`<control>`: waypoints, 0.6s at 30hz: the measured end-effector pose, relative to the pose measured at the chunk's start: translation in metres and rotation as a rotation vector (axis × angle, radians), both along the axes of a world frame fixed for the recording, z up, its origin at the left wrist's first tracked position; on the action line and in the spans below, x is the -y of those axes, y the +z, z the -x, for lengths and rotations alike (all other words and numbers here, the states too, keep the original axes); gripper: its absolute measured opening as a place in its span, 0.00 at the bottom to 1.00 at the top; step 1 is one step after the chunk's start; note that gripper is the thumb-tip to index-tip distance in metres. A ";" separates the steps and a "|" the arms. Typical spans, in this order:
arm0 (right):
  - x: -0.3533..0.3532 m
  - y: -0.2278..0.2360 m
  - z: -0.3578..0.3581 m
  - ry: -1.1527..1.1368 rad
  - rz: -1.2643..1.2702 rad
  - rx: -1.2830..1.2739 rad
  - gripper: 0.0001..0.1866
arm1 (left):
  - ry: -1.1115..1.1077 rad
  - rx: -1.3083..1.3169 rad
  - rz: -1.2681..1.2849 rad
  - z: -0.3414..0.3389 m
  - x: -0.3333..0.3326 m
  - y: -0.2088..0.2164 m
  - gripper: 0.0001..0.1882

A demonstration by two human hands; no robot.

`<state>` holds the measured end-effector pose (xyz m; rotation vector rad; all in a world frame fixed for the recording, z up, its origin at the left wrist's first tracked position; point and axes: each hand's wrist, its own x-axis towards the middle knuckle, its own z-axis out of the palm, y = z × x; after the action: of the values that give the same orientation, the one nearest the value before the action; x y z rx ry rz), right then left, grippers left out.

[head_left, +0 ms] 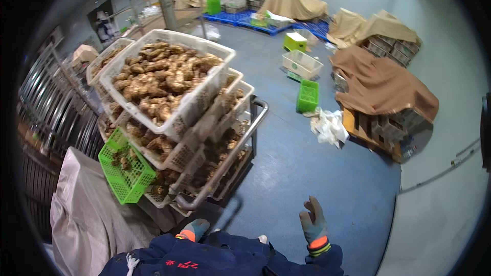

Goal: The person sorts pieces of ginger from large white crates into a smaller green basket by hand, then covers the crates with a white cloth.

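Observation:
My right hand (313, 222), in a grey-blue work glove with an orange and yellow cuff, is raised over the floor with fingers apart and nothing in it. My left hand (196, 229), in a matching glove, hangs low before my body, just below the curved metal handle (225, 158) of a trolley and apart from it. Its fingers are too hidden to read. On the trolley, white perforated crates (189, 117) are stacked, full of knobbly brown ginger-like roots (163, 74). A green basket (128, 171) with a few root pieces leans tilted against the stack's near left side.
A grey cloth (89, 204) covers something at the near left, beside metal racks (61, 102). Across the blue floor (286, 174) lie a green crate (308, 96), a white crate (302, 64) and crumpled white sheeting (328, 127). Brown-covered crates (381, 82) stand along the right wall.

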<state>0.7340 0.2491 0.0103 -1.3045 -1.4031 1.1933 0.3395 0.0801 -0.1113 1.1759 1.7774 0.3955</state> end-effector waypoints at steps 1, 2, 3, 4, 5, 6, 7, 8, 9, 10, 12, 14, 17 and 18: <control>-0.015 -0.004 0.001 -0.010 0.019 -0.003 0.33 | 0.015 0.011 -0.063 -0.023 -0.027 0.001 0.16; -0.031 -0.009 -0.003 -0.019 0.044 -0.001 0.36 | -0.098 -0.083 -0.239 -0.054 -0.066 0.010 0.15; -0.044 -0.003 -0.005 0.011 0.075 -0.052 0.38 | -0.181 -0.025 -0.168 -0.084 -0.094 0.026 0.15; -0.061 -0.003 -0.005 0.031 0.083 -0.098 0.39 | -0.273 0.038 -0.118 -0.111 -0.131 0.034 0.15; -0.077 -0.008 -0.007 0.056 0.130 -0.083 0.37 | -0.176 0.168 -0.057 -0.146 -0.166 0.050 0.18; -0.090 -0.001 -0.015 0.095 0.190 -0.067 0.35 | -0.059 0.295 0.019 -0.178 -0.189 0.075 0.22; -0.105 -0.011 -0.014 0.132 0.056 -0.090 0.29 | -0.267 0.228 -0.185 -0.187 -0.206 0.063 0.22; -0.120 -0.014 -0.016 0.171 0.154 -0.106 0.21 | -0.466 0.160 -0.394 -0.195 -0.223 0.052 0.23; -0.136 -0.036 -0.027 0.157 0.174 -0.159 0.19 | -0.447 0.203 -0.333 -0.210 -0.246 0.050 0.22; -0.156 -0.053 -0.035 0.158 0.196 -0.216 0.16 | -0.452 0.223 -0.331 -0.223 -0.267 0.049 0.22; -0.190 -0.073 -0.064 0.077 0.413 0.016 0.12 | -0.297 0.348 -0.033 -0.236 -0.305 0.046 0.25; -0.218 -0.119 -0.113 -0.112 0.482 0.065 0.11 | -0.319 0.387 -0.154 -0.246 -0.347 0.031 0.24; -0.239 -0.137 -0.175 -0.344 0.505 0.005 0.11 | -0.198 0.362 -0.023 -0.268 -0.416 0.039 0.25; -0.248 -0.133 -0.190 -0.333 0.589 0.057 0.11 | -0.225 0.358 -0.015 -0.267 -0.445 0.043 0.26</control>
<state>0.9237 0.4970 -0.1231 -1.9003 -0.8396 1.3919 0.6065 0.5254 -0.0678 1.2159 1.3225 0.4539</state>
